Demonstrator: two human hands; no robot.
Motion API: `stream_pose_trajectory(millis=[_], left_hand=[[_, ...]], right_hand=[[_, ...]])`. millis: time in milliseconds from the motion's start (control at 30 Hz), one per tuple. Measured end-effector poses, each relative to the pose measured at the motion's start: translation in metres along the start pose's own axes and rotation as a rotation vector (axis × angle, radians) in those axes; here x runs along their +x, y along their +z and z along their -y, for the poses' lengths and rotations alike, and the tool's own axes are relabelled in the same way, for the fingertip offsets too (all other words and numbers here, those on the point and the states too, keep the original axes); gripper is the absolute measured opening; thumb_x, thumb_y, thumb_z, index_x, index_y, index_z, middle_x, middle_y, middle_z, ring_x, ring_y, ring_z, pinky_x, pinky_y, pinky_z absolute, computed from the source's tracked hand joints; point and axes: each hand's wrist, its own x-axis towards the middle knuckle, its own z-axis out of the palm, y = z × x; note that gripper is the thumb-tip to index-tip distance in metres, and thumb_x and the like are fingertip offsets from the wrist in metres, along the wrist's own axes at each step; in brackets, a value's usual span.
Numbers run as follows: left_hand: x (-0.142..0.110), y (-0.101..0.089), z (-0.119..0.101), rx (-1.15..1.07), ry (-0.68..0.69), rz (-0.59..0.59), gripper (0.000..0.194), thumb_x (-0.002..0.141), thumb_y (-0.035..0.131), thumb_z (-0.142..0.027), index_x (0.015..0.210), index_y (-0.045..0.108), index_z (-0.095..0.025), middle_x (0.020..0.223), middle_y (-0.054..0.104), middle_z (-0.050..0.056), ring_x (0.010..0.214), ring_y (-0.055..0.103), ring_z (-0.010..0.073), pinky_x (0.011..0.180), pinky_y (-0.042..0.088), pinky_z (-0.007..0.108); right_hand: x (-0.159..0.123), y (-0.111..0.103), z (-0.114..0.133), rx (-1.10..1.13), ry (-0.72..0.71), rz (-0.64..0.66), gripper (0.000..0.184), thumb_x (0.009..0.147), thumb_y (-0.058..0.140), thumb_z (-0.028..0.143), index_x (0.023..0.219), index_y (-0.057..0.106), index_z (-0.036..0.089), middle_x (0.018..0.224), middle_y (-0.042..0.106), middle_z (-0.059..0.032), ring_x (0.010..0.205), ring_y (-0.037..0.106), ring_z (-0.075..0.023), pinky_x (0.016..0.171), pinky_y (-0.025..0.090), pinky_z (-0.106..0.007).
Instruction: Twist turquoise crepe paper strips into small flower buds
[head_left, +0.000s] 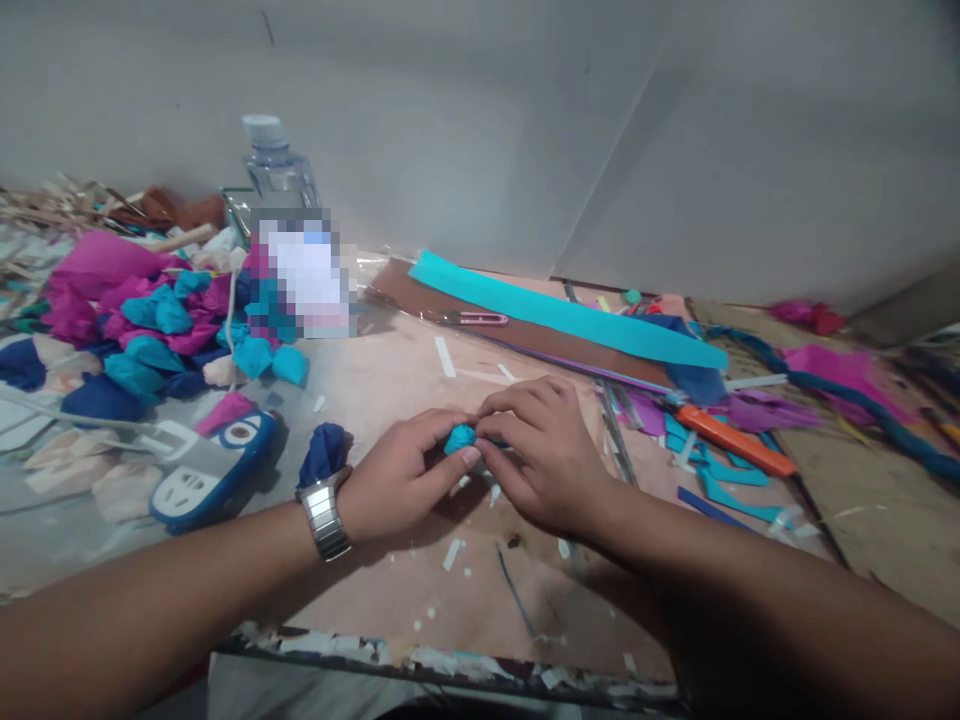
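Both my hands meet at the middle of the table over a small crumpled ball of teal crepe paper [460, 438]. My left hand [397, 480], with a metal watch [324, 515] on the wrist, pinches the ball between thumb and fingers. My right hand [544, 450] curls over it from the right, fingertips pressed on the paper. A dark blue crumpled paper piece [322, 450] lies just left of my left hand.
A heap of magenta, teal and blue paper balls [150, 310] lies at the left with a water bottle [279, 170]. A power strip [210, 470], a long teal paper strip [562, 315], scissors [472, 319], an orange cutter [742, 440] and scraps surround the work area. Walls stand behind.
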Motion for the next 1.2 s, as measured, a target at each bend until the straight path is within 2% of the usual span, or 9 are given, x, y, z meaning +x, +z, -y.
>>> stream_pose_trajectory(millis=[267,567,767,967,1067,1133,1200], left_hand=[[0.001,-0.001,0.001,-0.05,-0.01,0.028,0.033,0.107,0.05,-0.037,0.13,0.067,-0.019,0.127,0.072,0.009,0.115,0.068,0.0237,0.103,0.051,0.038],[0.0,0.001,0.005,-0.011,0.109,0.026,0.037,0.109,0.045,-0.036,0.141,0.059,-0.024,0.141,0.065,0.012,0.132,0.061,0.0266,0.113,0.047,0.048],[-0.002,0.0,0.008,0.065,0.149,0.039,0.042,0.11,0.041,-0.034,0.15,0.051,-0.025,0.151,0.057,0.013,0.141,0.052,0.0267,0.12,0.041,0.049],[-0.002,0.001,0.011,0.074,0.208,0.023,0.044,0.11,0.043,-0.032,0.153,0.046,-0.024,0.154,0.054,0.013,0.144,0.049,0.0268,0.123,0.036,0.047],[-0.001,0.002,0.009,-0.003,0.145,-0.041,0.042,0.107,0.051,-0.032,0.148,0.047,-0.022,0.147,0.058,0.015,0.133,0.058,0.0264,0.114,0.046,0.044],[0.0,0.002,0.006,-0.06,0.094,-0.092,0.033,0.105,0.057,-0.032,0.136,0.053,-0.021,0.133,0.063,0.013,0.113,0.067,0.0228,0.097,0.055,0.037],[0.001,0.001,0.004,-0.044,0.089,-0.15,0.022,0.103,0.06,-0.031,0.122,0.059,-0.02,0.119,0.066,0.01,0.102,0.067,0.0203,0.089,0.055,0.034]], right_hand=[[0.001,0.001,-0.003,-0.016,-0.015,-0.016,0.011,0.101,0.064,0.03,0.1,0.072,0.023,0.11,0.076,-0.0048,0.101,0.062,-0.0237,0.094,0.036,-0.046],[-0.001,0.002,-0.005,0.05,0.018,-0.043,0.015,0.101,0.064,0.036,0.101,0.074,0.024,0.114,0.073,-0.007,0.108,0.06,-0.0259,0.1,0.041,-0.048],[-0.003,0.004,-0.004,0.1,0.02,-0.065,0.015,0.101,0.064,0.034,0.105,0.074,0.023,0.122,0.072,-0.0083,0.119,0.054,-0.0295,0.108,0.042,-0.052],[-0.002,0.005,-0.003,0.151,0.007,-0.088,0.015,0.1,0.066,0.033,0.106,0.074,0.022,0.123,0.071,-0.0095,0.121,0.054,-0.0299,0.112,0.041,-0.054],[-0.001,0.004,-0.005,0.128,0.011,-0.103,0.015,0.099,0.067,0.035,0.107,0.073,0.024,0.121,0.071,-0.0085,0.122,0.054,-0.0299,0.111,0.04,-0.053],[-0.001,0.003,-0.006,0.107,0.018,-0.107,0.014,0.099,0.067,0.036,0.106,0.073,0.025,0.12,0.072,-0.0074,0.122,0.055,-0.0294,0.109,0.04,-0.052],[-0.001,0.002,-0.006,0.088,0.016,-0.11,0.014,0.099,0.067,0.036,0.102,0.073,0.025,0.118,0.072,-0.007,0.12,0.055,-0.0293,0.108,0.04,-0.052]])
